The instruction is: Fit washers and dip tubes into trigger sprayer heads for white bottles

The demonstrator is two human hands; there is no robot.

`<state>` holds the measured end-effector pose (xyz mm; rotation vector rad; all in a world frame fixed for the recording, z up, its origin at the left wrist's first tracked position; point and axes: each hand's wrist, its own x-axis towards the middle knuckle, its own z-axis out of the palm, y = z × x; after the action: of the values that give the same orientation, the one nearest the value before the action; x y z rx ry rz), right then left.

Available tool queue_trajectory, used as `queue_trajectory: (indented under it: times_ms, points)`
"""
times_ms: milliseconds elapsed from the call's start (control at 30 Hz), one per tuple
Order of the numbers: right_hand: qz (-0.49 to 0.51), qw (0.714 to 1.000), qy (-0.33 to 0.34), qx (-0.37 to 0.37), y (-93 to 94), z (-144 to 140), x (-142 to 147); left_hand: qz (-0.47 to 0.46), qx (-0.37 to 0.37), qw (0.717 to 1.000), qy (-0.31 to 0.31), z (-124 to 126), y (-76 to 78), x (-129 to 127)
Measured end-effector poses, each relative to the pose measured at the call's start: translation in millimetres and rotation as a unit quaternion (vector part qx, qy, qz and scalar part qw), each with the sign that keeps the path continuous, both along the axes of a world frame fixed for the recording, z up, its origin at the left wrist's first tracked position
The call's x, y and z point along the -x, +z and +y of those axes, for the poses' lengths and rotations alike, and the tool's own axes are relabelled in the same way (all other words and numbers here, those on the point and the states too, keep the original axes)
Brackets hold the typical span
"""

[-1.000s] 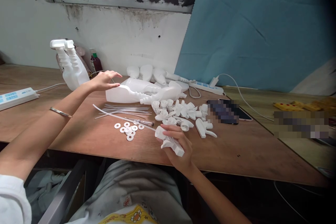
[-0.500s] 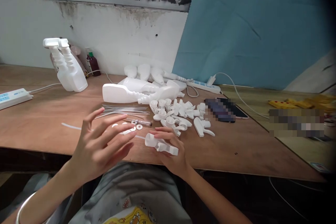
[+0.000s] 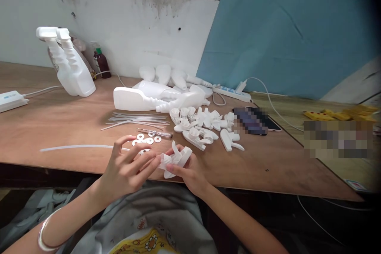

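Note:
My right hand [image 3: 190, 172] is closed around a white trigger spray head [image 3: 180, 160], its trigger pointing up and its ribbed collar facing left. At that collar, the fingertips of my left hand [image 3: 131, 168] are pressed together; exactly how they grip is partly hidden. A thin white dip tube [image 3: 79, 147] runs leftward from behind my left hand, and its junction with the head is covered. Just beyond my left fingers lie several white ring washers [image 3: 157, 139] and a clear-handled screwdriver [image 3: 162, 134].
Several thin tubes [image 3: 139, 119] lie behind the washers. More spray heads [image 3: 205, 123] are piled right of them, with white bottles [image 3: 131, 99] lying behind. Two bottles [image 3: 80, 75] stand at left near a dark bottle [image 3: 101, 63]. Phones [image 3: 253, 121] and a power strip [image 3: 232, 94] are at right.
My left hand has moved right onto the collar. The spray head has turned in my right hand, so its trigger now points up. My view has tilted down.

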<state>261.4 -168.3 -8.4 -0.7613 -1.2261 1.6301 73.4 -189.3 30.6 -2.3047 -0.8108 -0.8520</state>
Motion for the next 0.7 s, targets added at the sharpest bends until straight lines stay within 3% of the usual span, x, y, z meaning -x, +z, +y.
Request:
queue_trajectory:
  times_ms: [167,367,500,700]
  points:
    - [0.006,0.998,-0.014,0.053,12.9,8,7,0.007,-0.055,0.998,-0.017,17,7.2,-2]
    - [-0.005,0.998,-0.06,-0.011,39.2,50,19,0.063,-0.182,0.981,-0.023,86,28.0,5]
    - [-0.002,0.992,-0.112,-0.054,35.5,73,24,0.061,-0.196,0.978,-0.043,123,21.6,6]
    - [-0.105,0.957,-0.193,-0.188,28.0,80,25,0.009,-0.185,0.981,-0.05,128,8.1,8]
